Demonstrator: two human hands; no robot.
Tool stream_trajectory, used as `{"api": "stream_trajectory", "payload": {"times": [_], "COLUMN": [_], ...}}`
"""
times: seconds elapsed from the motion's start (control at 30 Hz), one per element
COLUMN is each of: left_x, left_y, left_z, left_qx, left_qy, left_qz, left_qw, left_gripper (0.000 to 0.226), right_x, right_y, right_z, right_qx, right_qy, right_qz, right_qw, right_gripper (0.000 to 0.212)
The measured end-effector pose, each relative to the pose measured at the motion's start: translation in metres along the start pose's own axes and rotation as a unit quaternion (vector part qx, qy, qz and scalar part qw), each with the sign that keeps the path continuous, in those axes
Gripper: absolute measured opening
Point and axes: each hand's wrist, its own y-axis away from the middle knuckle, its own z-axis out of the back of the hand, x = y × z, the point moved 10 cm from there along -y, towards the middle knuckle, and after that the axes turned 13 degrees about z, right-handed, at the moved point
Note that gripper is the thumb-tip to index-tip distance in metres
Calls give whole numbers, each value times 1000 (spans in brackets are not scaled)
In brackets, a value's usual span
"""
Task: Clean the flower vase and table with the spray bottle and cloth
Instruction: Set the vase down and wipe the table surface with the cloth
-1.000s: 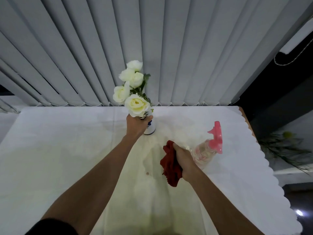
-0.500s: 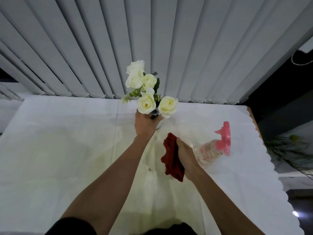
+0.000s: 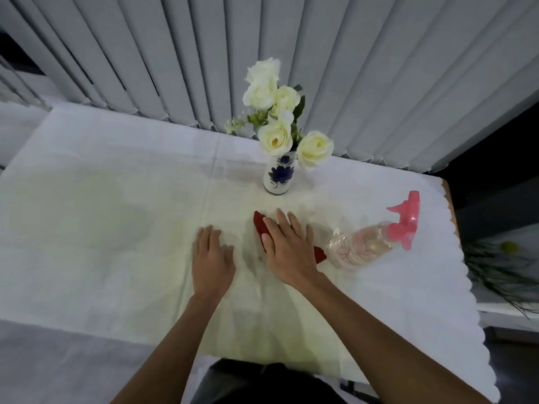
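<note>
Left hand: my left hand [image 3: 212, 259] lies flat on the white tablecloth [image 3: 87, 228], fingers spread, holding nothing.
Right hand: my right hand [image 3: 288, 249] presses palm-down on the red cloth [image 3: 259, 225], fingers wide over it, not curled around it.
Cloth: bunched under that palm, one red edge poking out toward the vase and another by the wrist side near the bottle.
Vase: the flower vase [image 3: 278, 176], white with blue painted blooms, stands upright on the table beyond my hands, apart from both; nobody is touching it.
Flowers: the white roses [image 3: 274, 112] sit in it, leaning slightly right.
Spray bottle: the spray bottle [image 3: 370, 243] lies on its side just right of the cloth, pink trigger head pointing to the far right edge; neither hand is on it.
Backdrop: grey vertical blinds [image 3: 350, 68] hang behind the table.
Progress: I read this as the table-wiping stage. The vase is set down and looks finished with, though I can't judge its cleanliness from here.
Left to do: I see a faint damp-looking patch around my hands, so I'd say the wipe across the cloth-covered top is what remains, with wide stretches to the left looking untouched.
Watch for: the loose tablecloth could ruck up under the wipe; my flat left hand seems placed to pin it.
</note>
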Motion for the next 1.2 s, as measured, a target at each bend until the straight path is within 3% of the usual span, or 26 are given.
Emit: {"api": "stream_trajectory", "payload": {"times": [0.13,0.27,0.33,0.5,0.6,0.73,0.87,0.93,1.03,1.07,1.2], "left_x": [39,45,45,47,49,52,52,52,51,50,48], "left_y": [23,25,27,27,27,25,26,26,27,27,26], "left_z": [-17,-20,-21,-21,-23,-26,-26,-26,-24,-22,-24], "left_qx": [-18,-30,-30,-28,-26,-27,-35,-32,-36,-39,-45], "left_qy": [-112,-140,-144,-134,-135,-144,-139,-140,-131,-126,-133], "left_qz": [34,36,40,47,47,49,47,49,45,43,42], "left_qw": [993,989,988,989,989,988,989,988,990,990,989], "left_gripper": [65,62,61,59,58,58,58,59,60,60,59], "right_x": [8,-8,14,56,11,-28,-15,7,7,-11,-68], "right_y": [-6,-27,-20,55,64,-10,-59,-46,-10,-6,-39], "right_z": [-51,-53,-64,-88,-66,-47,-42,-47,-51,-45,-31], "right_qx": [82,-3,-30,41,-31,-101,-146,-134,-93,-103,-112], "right_qy": [27,-37,-69,-60,57,111,19,-9,46,74,46], "right_qz": [106,30,40,219,296,202,27,21,138,142,-37], "right_qw": [991,999,996,973,953,968,989,991,985,982,992], "right_gripper": [55,62,59,51,43,41,48,56,58,54,53]}}
